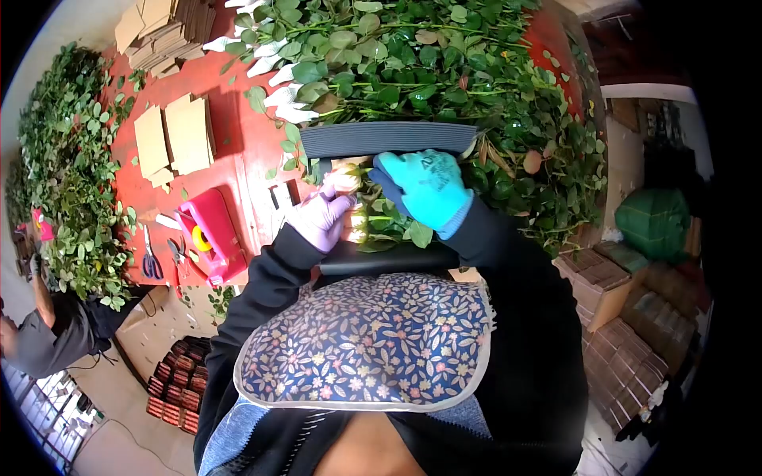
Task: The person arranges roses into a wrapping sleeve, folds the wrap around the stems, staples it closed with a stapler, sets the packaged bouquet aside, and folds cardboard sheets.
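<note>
My left hand (pixel 321 217), in a thin lilac glove, has its fingers closed at a pale rose bloom (pixel 347 179). From that bloom a green stem runs right, to my right hand (pixel 429 190), which wears a teal glove with dark fingertips. The fingers of that hand are curled shut around the stem and hide part of it. Just below, another pale rose (pixel 358 225) lies on its side with leafy stems. A dark ribbed strip (pixel 389 139) stretches across just beyond both hands.
White-wrapped bunches (pixel 290 103) with leafy stems (pixel 429 71) cover the red table (pixel 238 75). To the left are cardboard pieces (pixel 189 135), a pink holder (pixel 213 234), scissors (pixel 151 255) and pruning shears (pixel 178 250). Another person (pixel 59 337) is at far left.
</note>
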Action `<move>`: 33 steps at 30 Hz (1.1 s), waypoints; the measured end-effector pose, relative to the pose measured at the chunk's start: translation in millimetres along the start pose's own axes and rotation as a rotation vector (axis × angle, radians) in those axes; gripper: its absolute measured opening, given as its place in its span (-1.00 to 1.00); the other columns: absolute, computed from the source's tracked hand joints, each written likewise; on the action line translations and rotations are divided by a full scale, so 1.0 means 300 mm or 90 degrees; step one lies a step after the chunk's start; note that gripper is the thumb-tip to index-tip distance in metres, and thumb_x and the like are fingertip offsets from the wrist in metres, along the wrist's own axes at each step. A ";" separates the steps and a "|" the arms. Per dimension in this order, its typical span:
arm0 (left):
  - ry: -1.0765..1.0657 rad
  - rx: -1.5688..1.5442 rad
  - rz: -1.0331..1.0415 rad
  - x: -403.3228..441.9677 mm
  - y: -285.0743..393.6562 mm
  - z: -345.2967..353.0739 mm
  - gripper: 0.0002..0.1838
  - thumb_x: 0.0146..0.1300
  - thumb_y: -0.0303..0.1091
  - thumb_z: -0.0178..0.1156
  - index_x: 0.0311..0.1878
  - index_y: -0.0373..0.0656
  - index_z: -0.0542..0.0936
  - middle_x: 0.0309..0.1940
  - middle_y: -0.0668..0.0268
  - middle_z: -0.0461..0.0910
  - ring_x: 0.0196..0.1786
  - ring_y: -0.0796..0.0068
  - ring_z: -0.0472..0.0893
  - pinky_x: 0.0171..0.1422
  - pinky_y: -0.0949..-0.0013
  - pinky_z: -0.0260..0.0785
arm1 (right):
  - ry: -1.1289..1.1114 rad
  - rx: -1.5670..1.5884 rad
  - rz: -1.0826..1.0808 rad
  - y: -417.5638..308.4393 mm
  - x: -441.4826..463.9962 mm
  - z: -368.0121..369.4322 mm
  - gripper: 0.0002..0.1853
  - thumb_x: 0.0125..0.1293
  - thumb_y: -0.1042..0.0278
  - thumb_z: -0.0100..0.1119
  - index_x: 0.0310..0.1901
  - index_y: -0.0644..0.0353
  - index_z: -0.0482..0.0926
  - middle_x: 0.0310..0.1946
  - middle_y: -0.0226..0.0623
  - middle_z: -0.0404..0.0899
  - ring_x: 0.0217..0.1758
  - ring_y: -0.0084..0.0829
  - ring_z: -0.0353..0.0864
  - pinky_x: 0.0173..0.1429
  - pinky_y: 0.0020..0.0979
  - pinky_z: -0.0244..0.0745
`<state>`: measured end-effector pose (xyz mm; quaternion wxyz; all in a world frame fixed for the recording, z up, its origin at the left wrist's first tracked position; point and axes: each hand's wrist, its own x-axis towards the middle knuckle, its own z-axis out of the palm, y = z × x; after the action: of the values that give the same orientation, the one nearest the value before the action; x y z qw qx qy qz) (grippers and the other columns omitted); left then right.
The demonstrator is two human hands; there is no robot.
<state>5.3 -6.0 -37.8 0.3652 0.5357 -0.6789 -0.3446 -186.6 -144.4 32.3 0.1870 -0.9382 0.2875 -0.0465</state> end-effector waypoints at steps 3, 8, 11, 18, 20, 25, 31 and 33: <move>-0.003 0.126 0.005 0.004 -0.008 0.004 -0.54 0.04 -0.64 0.15 0.05 -0.07 0.57 -0.06 0.25 0.52 -0.21 0.18 0.64 -0.14 0.25 0.55 | -0.003 -0.092 0.020 0.013 0.014 0.066 -0.82 0.23 0.18 0.18 -0.25 0.08 0.53 -0.56 -0.23 0.63 -0.46 -0.17 0.69 -0.40 -0.08 0.53; -0.021 0.120 -0.030 -0.008 0.000 0.014 -0.59 0.09 -0.62 0.19 0.04 -0.09 0.58 0.00 0.24 0.53 -0.27 0.24 0.65 -0.21 0.29 0.55 | -0.033 -0.165 0.042 0.026 0.013 0.130 -0.74 0.20 0.24 0.12 -0.13 0.15 0.59 -0.50 -0.24 0.67 -0.43 -0.24 0.72 -0.48 -0.10 0.53; -0.019 0.071 -0.030 0.003 -0.003 0.022 -0.63 0.15 -0.64 0.18 0.04 -0.12 0.58 0.07 0.15 0.53 -0.33 0.28 0.66 -0.28 0.32 0.55 | -0.102 -0.178 0.048 0.055 0.021 0.167 -0.63 0.23 0.25 0.07 0.02 0.21 0.60 -0.45 -0.25 0.70 -0.43 -0.27 0.72 -0.50 -0.12 0.51; 0.003 0.067 0.023 0.053 -0.005 -0.012 -0.70 0.15 -0.61 0.19 -0.02 -0.17 0.58 0.13 0.02 0.53 -0.22 0.13 0.69 -0.17 0.26 0.59 | -0.090 -0.203 0.028 0.034 0.024 0.164 -0.66 0.25 0.32 0.03 -0.01 0.26 0.61 -0.42 -0.26 0.71 -0.42 -0.29 0.72 -0.51 -0.14 0.50; 0.011 0.157 0.034 0.081 0.011 -0.015 -0.74 0.16 -0.55 0.24 -0.06 -0.18 0.58 0.15 -0.02 0.53 -0.12 0.01 0.70 -0.07 0.18 0.59 | -0.113 -0.198 0.026 0.036 0.028 0.169 -0.66 0.26 0.34 0.02 0.00 0.27 0.60 -0.39 -0.27 0.70 -0.38 -0.32 0.73 -0.48 -0.16 0.52; -0.008 0.164 -0.021 0.102 0.022 -0.009 -0.76 0.19 -0.45 0.28 -0.06 -0.19 0.56 0.20 0.06 0.49 -0.04 0.02 0.65 0.00 0.16 0.55 | -0.055 -0.167 0.008 0.037 0.030 0.196 -0.75 0.26 0.34 0.04 -0.10 0.23 0.60 -0.39 -0.29 0.68 -0.34 -0.32 0.72 -0.38 -0.20 0.54; 0.041 0.222 0.028 0.093 -0.010 0.012 -0.59 0.14 -0.50 0.28 0.11 -0.16 0.57 0.25 0.06 0.49 0.17 0.05 0.58 0.21 0.19 0.49 | 0.116 -0.089 0.007 -0.010 -0.120 0.019 -0.72 0.26 0.21 0.17 -0.05 0.13 0.54 -0.53 -0.28 0.57 -0.46 -0.25 0.62 -0.42 -0.19 0.44; 0.010 0.266 0.018 0.079 -0.017 0.005 -0.51 0.15 -0.49 0.29 0.20 -0.18 0.53 0.28 0.05 0.46 0.20 0.05 0.58 0.23 0.18 0.49 | 0.149 0.161 0.058 -0.032 -0.237 -0.126 -0.76 0.32 0.29 0.17 -0.02 0.14 0.56 -0.52 -0.23 0.59 -0.49 -0.19 0.59 -0.44 -0.23 0.43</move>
<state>2.6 -30.1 -40.1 0.2565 0.5929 -0.7401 -0.1872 -247.9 -109.6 72.3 0.2707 -0.8814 0.3414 -0.1827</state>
